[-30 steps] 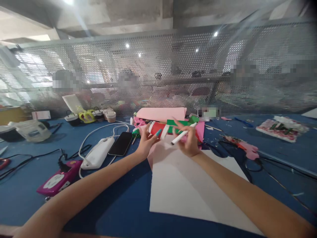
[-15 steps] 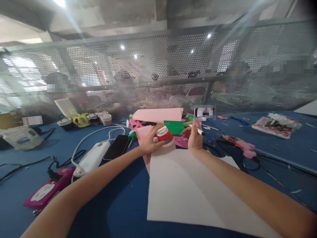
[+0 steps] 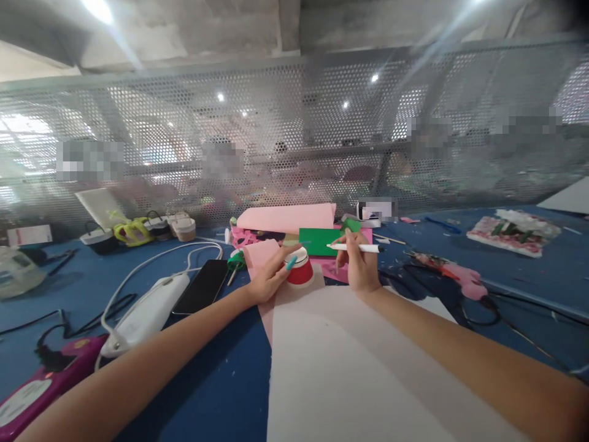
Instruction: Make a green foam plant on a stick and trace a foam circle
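A small red and white cup-shaped piece [image 3: 300,270] stands on the far left part of a large white sheet [image 3: 350,356]. My left hand [image 3: 270,274] has its thumb and fingers around the left side and top of the piece. To the right, my right hand [image 3: 361,264] grips a white marker [image 3: 361,248], held level with its tip pointing left. A green card [image 3: 317,241] lies just behind the piece, on pink material. Pink paper [image 3: 260,255] shows beneath my left hand.
A phone [image 3: 202,287], a white power strip [image 3: 147,312] and a magenta box [image 3: 50,383] with cables lie left. A pink glue gun [image 3: 469,283] and a decorated white-and-red piece [image 3: 513,236] are right. A perforated metal screen [image 3: 294,135] stands behind the table.
The red and white piece now stands more upright, slightly lower and to the left. The marker has turned from slanting to nearly level. The view has shifted a little.
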`<state>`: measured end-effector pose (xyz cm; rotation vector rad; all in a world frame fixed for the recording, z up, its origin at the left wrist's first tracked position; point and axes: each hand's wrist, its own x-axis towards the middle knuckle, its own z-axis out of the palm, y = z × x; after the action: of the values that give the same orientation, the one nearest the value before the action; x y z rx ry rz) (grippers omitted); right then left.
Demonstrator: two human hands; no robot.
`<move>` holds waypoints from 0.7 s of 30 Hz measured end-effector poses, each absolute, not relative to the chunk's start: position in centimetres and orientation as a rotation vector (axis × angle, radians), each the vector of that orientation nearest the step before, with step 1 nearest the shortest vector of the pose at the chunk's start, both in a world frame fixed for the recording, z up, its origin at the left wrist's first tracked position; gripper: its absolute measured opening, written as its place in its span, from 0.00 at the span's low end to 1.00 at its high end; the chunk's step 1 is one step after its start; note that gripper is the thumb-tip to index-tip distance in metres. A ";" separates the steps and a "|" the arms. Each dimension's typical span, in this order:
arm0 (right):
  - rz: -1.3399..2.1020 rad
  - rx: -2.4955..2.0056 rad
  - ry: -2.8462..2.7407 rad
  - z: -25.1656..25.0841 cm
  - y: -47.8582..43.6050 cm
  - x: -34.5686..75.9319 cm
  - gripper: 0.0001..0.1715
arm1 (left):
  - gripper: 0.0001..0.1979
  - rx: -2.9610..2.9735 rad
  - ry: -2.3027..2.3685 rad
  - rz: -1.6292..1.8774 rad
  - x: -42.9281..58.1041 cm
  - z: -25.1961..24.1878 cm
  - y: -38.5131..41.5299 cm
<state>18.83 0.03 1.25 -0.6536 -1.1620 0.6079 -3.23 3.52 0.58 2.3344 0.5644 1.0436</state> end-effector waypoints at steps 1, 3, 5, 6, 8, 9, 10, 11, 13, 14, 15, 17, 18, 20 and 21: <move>0.633 -0.654 -1.135 1.2 0.0 18.9 0.19 | 0.25 2.313 0.555 1.056 -3.2 0.5 3.6; 0.689 -0.669 -1.087 1.2 -0.3 19.1 0.21 | 0.24 2.278 0.547 1.070 -3.1 0.3 3.9; 0.740 -0.707 -1.057 1.2 -0.6 19.1 0.24 | 0.25 2.266 0.534 1.079 -3.0 0.1 4.1; 0.759 -0.730 -1.055 1.1 -0.8 19.1 0.26 | 0.25 2.267 0.525 1.087 -3.0 0.0 4.2; 0.782 -0.754 -1.061 1.0 -1.1 18.9 0.28 | 0.26 2.273 0.496 1.103 -3.0 -0.2 4.4; 0.787 -0.750 -1.067 1.0 -1.2 18.8 0.29 | 0.27 2.274 0.483 1.105 -3.1 -0.3 4.5; 0.787 -0.743 -1.076 1.0 -1.3 18.7 0.29 | 0.27 2.273 0.469 1.104 -3.1 -0.4 4.5; 0.791 -0.738 -1.094 1.0 -1.5 18.6 0.28 | 0.27 2.266 0.472 1.100 -3.1 -0.4 4.6; 0.813 -0.747 -1.162 1.1 -1.7 18.5 0.26 | 0.27 2.246 0.489 1.082 -3.2 -0.4 4.6; 0.834 -0.762 -1.208 1.1 -1.8 18.4 0.25 | 0.26 2.234 0.503 1.071 -3.1 -0.3 4.5; 0.859 -0.779 -1.254 1.2 -1.9 18.5 0.24 | 0.26 2.224 0.515 1.058 -3.1 -0.3 4.5; 0.896 -0.807 -1.315 1.2 -2.0 18.5 0.23 | 0.27 2.211 0.531 1.029 -3.0 -0.3 4.4; 0.901 -0.814 -1.328 1.2 -2.1 18.5 0.22 | 0.29 2.209 0.532 1.019 -3.0 -0.3 4.4; 0.896 -0.815 -1.342 1.2 -2.1 18.5 0.23 | 0.31 2.207 0.519 1.019 -3.0 -0.4 4.4; 0.892 -0.816 -1.353 1.2 -2.1 18.5 0.23 | 0.32 2.207 0.508 1.027 -3.0 -0.5 4.4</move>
<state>18.48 -2.14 1.22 -0.8162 -1.3535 0.8920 -2.97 4.42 -0.50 2.2067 0.5078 1.0270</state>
